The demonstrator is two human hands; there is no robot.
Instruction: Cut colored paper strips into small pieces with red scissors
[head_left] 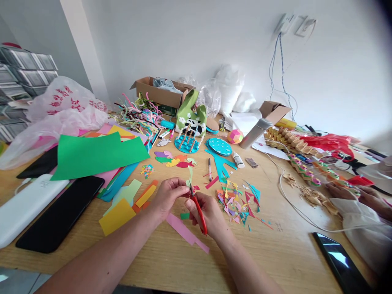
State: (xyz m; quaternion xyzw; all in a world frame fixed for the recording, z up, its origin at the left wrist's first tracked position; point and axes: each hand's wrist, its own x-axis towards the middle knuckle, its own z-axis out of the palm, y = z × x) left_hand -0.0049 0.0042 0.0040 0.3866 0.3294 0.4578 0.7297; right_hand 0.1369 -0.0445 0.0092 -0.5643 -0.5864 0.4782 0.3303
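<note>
Above the middle of the table, my right hand (211,214) is closed around red-handled scissors (201,216), blades pointing up and away from me. My left hand (171,195) pinches a small light green paper piece (190,175) at the blade tips. How far the blades are apart is too small to tell. Beyond my hands lie several coloured paper fish (173,160) and a pen (210,169). A pink paper strip (183,230) lies under my wrists, and coloured paper scraps (235,200) are scattered to the right.
Green paper sheets (101,155) and a black tablet-like slab (61,214) lie left. Pipe cleaners (137,116), a cardboard box (162,92) and a grey bottle (255,132) stand farther back. At right are a phone (339,259), a white cable (294,210) and another person's hands (343,191).
</note>
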